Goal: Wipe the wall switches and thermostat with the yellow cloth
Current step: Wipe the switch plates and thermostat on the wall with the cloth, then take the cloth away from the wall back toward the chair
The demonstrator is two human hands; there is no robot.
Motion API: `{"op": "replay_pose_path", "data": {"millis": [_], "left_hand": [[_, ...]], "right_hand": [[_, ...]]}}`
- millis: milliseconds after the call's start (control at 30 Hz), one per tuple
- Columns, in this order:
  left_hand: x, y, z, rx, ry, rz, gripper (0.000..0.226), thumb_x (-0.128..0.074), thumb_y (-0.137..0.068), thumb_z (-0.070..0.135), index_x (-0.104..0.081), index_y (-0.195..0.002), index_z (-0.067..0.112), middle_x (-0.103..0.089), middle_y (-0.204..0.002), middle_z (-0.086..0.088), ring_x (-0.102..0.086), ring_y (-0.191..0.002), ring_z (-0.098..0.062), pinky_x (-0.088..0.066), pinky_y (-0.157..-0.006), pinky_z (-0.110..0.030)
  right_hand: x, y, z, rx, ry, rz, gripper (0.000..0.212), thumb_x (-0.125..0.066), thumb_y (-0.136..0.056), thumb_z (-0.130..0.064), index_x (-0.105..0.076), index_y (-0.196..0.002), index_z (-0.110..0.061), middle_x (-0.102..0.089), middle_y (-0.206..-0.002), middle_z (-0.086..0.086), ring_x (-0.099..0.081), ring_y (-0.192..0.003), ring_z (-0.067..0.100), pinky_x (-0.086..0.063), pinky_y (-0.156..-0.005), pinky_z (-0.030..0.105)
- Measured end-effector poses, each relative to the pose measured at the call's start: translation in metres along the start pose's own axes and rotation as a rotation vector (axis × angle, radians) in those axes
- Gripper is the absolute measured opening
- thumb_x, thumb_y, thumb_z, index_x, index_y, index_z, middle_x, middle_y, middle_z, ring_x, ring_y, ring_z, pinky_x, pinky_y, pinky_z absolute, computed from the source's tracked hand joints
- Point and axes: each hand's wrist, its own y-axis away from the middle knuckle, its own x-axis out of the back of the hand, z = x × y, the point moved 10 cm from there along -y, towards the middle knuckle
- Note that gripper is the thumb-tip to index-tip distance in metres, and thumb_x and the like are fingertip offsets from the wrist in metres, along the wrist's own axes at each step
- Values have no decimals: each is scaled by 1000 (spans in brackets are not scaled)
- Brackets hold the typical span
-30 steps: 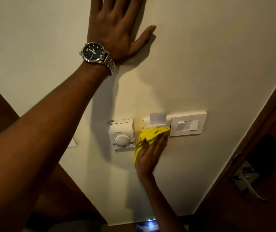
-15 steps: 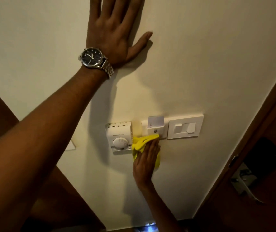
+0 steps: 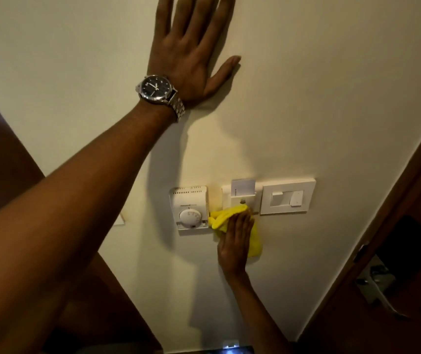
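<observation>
Pressing the yellow cloth flat, the right hand hides the card holder's lower edge.

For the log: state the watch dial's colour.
Dark, near black, on the wristwatch in the head view.

A cream wall fills most of the view, lit warmly, with soft shadows falling across its middle; a wristwatch with a dark dial and a silver metal link band lies against it in the upper half; a dark brown wooden door runs up the right edge, its frame slanting, and carries a silver lever handle on a metal plate; a brown wooden panel stands at the left edge; a small white plate shows on the wall, half hidden; a small bright patch glows at the bottom edge.
</observation>
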Motion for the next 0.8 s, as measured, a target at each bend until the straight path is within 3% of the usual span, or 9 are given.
{"op": "replay_pose_path", "data": {"millis": [167, 233, 300, 400, 533, 600, 667, 700, 800], "left_hand": [[11, 1, 4, -39, 184, -263, 76, -26, -109, 59, -19, -164, 6, -15, -170, -19, -12, -157, -39, -13, -129, -61], [26, 41, 2, 69, 463, -333, 73, -34, -109, 53, -27, -161, 3, -21, -168, -20, -16, -157, -36, -16, -130, -55], [46, 130, 0, 233, 635, -339, 66, -42, -106, 50, -46, -153, 3, -42, -159, -18, -33, -152, -31, -30, -127, -49], [61, 326, -7, 613, 692, -596, 67, -45, -100, 58, -59, -141, 6, -56, -149, -13, -44, -144, -29, -41, -120, -49], [94, 569, -16, 1349, 851, -1168, 149, -38, -52, 111, -23, -164, 14, -21, -169, -6, -12, -158, -26, -11, -132, -49], [137, 644, -22, 1715, 948, -1033, 145, -53, -54, 108, -25, -162, 16, -30, -165, -7, -27, -153, -25, -28, -129, -38], [183, 713, -32, 2008, 828, -934, 86, -61, -93, 71, -34, -156, 18, -42, -157, -15, -41, -144, -29, -37, -108, -5], [207, 747, -41, 2144, 709, -826, 72, -60, -103, 58, -34, -157, 16, -44, -156, -18, -43, -142, -32, -36, -105, -3], [276, 849, -35, 2672, 537, -641, 97, -63, -86, 80, -36, -159, 23, -45, -157, -16, -45, -140, -41, -33, -122, -52]], "right_hand": [[8, 66, -1, -657, -718, -136, 52, -37, -109, -18, -18, -157, -8, -19, -166, 13, -23, -153, 29, -22, -125, 38], [2, 90, -14, -999, -978, -174, 51, -39, -109, -18, -26, -158, -13, -33, -161, 12, -39, -144, 25, -35, -113, 17], [-13, 115, -40, -1249, -1161, -292, 40, -38, -110, -25, -43, -148, -13, -55, -138, 17, -56, -118, 26, -49, -98, 31], [-32, 151, -104, -1421, -1378, -625, 43, -34, -109, -38, -54, -135, -9, -69, -108, 13, -68, -92, 25, -54, -84, 43], [-51, 229, -178, -1640, -1487, -917, 42, -35, -109, -37, -59, -126, -8, -70, -111, 18, -64, -100, 32, -41, -107, 53], [-60, 281, -218, -1671, -1399, -1093, 44, -37, -107, -40, -58, -130, -10, -73, -112, 15, -65, -104, 32, -50, -96, 49], [-72, 337, -264, -1707, -1364, -1228, 53, -46, -97, -41, -55, -137, -6, -74, -113, 16, -65, -108, 32, -51, -93, 48], [-76, 361, -285, -1707, -1337, -1296, 60, -49, -93, -41, -53, -140, -4, -72, -117, 17, -63, -111, 33, -48, -100, 50], [-93, 434, -350, -1735, -1274, -1466, 56, -45, -100, -37, -49, -146, -6, -64, -129, 19, -60, -118, 33, -39, -112, 51]]}}
